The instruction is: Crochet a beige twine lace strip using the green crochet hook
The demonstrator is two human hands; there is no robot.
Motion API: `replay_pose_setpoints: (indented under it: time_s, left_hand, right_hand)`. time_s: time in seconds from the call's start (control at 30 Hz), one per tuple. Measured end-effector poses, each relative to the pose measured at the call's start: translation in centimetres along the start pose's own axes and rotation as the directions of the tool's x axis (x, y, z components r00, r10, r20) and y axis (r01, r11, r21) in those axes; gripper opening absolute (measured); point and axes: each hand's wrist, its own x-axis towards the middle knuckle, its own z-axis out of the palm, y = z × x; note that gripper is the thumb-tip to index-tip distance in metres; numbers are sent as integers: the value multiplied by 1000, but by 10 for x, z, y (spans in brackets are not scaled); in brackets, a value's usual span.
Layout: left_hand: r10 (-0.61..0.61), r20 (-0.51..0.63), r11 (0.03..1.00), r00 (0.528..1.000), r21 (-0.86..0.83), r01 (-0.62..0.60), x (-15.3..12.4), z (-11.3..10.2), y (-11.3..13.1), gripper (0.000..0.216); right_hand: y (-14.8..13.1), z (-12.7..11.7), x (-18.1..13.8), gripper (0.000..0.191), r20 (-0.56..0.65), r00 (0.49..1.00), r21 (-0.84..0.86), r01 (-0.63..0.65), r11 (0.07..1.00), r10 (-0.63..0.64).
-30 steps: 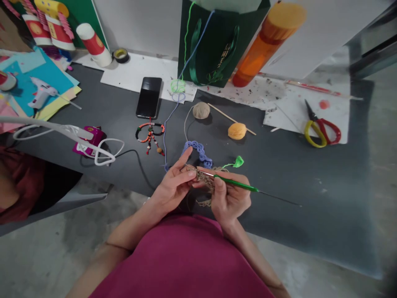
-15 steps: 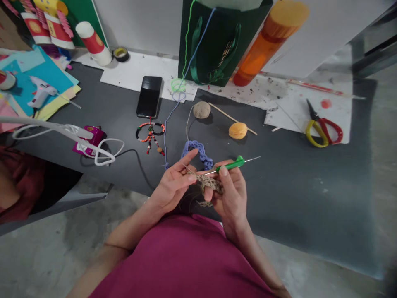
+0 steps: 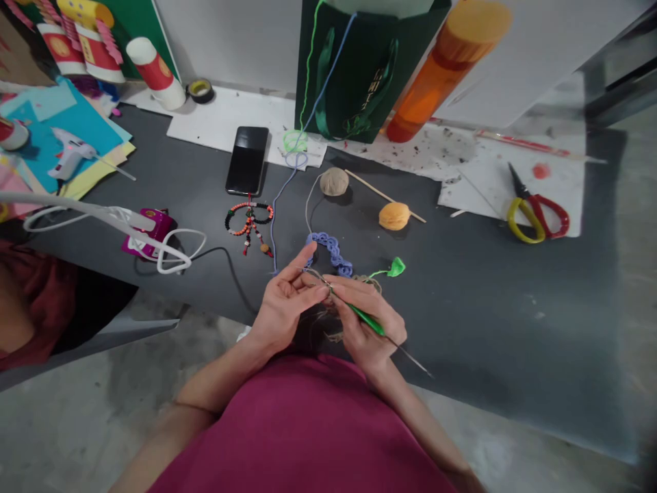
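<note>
My left hand (image 3: 284, 308) pinches a small beige crochet piece (image 3: 328, 322) and its strand, index finger raised. My right hand (image 3: 367, 322) is closed round a green-handled crochet hook (image 3: 370, 320), whose metal tail points down and right while its tip meets the work between my hands. The beige strand runs up to a beige yarn ball (image 3: 334, 181). A blue crocheted chain (image 3: 328, 250) lies on the dark table (image 3: 487, 294) just beyond my fingers. A small green crocheted bit (image 3: 395, 266) rests to the right of it.
An orange yarn ball (image 3: 393, 216) and a wooden stick sit beyond. Phone (image 3: 247, 160), bead ornament (image 3: 248, 219), green bag (image 3: 359, 68), orange tube (image 3: 441, 68) stand at the back. Scissors (image 3: 534, 211) lie right. Glue gun (image 3: 69, 152), coloured paper, white cables (image 3: 118, 226) at left.
My right hand has swung the hook: its tail pointed right, then up-right, and now points down-right. The left hand has kept its pinch on the beige piece.
</note>
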Motion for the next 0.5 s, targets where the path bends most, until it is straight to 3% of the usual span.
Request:
replay_pose_setpoints:
  time_s: [0.07,0.2,0.3,0.5]
  left_hand:
    - [-83,45,995,996,-49,85,1,-1,2,70]
    - [-184,98,978,978,-79,192,2,-2,7,73]
    - [-177,104,978,979,-96,187,2,-1,8,70]
    - [-151,129,979,980,-120,166,3,-2,7,57]
  right_hand:
    - [2,2,0,20,-54,999,14,-1,1000,1]
    - [2,5,-3,6,-157,961,108,-213,971,228]
    - [0,4,-6,7,-174,926,135,-315,939,336]
    - [-2,-2,-8,8,-150,900,214,-374,902,409]
